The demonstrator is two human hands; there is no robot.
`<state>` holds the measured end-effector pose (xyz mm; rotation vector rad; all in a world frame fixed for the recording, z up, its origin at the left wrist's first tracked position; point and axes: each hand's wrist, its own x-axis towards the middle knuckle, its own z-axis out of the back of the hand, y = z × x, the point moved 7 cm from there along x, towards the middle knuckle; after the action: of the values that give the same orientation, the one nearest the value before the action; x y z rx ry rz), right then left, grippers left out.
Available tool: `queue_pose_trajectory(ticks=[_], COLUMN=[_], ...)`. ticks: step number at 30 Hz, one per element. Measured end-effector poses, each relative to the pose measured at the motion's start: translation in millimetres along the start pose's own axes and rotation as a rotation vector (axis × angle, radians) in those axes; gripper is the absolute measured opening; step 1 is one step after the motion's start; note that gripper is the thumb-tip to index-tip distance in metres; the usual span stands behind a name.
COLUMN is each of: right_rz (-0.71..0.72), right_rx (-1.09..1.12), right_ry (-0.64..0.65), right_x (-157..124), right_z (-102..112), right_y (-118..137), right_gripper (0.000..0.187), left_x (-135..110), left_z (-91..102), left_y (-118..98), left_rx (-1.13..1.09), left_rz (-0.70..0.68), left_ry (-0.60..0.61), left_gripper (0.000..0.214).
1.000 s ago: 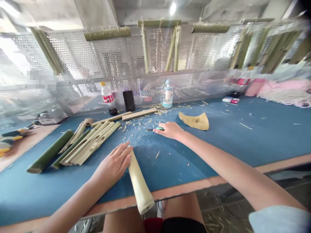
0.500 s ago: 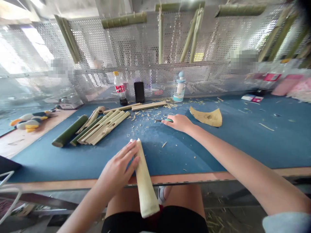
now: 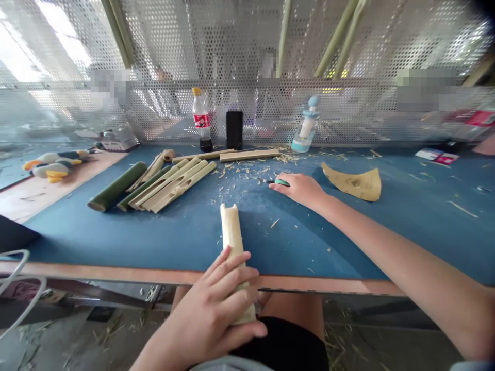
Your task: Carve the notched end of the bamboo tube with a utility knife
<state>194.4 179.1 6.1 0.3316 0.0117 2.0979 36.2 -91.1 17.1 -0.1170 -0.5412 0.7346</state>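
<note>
A pale, peeled bamboo piece point(image 3: 232, 232) lies lengthwise over the table's front edge, its far end notched between two raised corners. My left hand point(image 3: 220, 299) covers its near part, fingers laid across the top and thumb along the near end. Further off, right of centre, my right hand point(image 3: 299, 188) rests low at the table top. It is closed round a small green-handled tool point(image 3: 282, 182) with a dark tip pointing left; the tool's exact kind is unclear. Curled brown sandpaper point(image 3: 353, 181) lies right of that hand.
At left lie a green bamboo tube point(image 3: 118, 186) and several split bamboo pieces point(image 3: 181, 186). A cola bottle point(image 3: 201, 121), a black phone point(image 3: 234, 130) and a blue-capped bottle point(image 3: 305, 129) stand along the perforated metal screen point(image 3: 240, 56). Shavings point(image 3: 247, 172) litter the blue table top point(image 3: 174, 242).
My left hand has slid from the bamboo piece's far end to its near part, uncovering the notched end. My right hand still grips the tool. The view has tilted down.
</note>
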Motion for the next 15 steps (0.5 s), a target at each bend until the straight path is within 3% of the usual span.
queue_pose_trajectory(ticks=[4, 7, 11, 15], right_rz=[0.005, 0.052, 0.195, 0.302], right_rx=[0.053, 0.102, 0.159, 0.123], right_ry=[-0.008, 0.009, 0.107, 0.252], right_x=[-1.8, -6.0, -18.1, -32.1], right_z=[-0.9, -0.4, 3.2, 7.1], right_y=[10.8, 29.6, 77.1, 121.7], right_gripper=[0.057, 0.055, 0.053, 0.056], left_x=[-0.7, 8.7, 29.0, 44.8], left_z=[6.5, 10.5, 13.7, 3.9], left_y=[10.7, 12.0, 18.0, 18.0], left_rx=[0.04, 0.136, 0.135, 0.006], left_rz=[-0.006, -0.069, -0.198, -0.384], left_ry=[-0.046, 0.006, 0.138, 0.234], left_gripper=[0.019, 0.017, 0.026, 0.022])
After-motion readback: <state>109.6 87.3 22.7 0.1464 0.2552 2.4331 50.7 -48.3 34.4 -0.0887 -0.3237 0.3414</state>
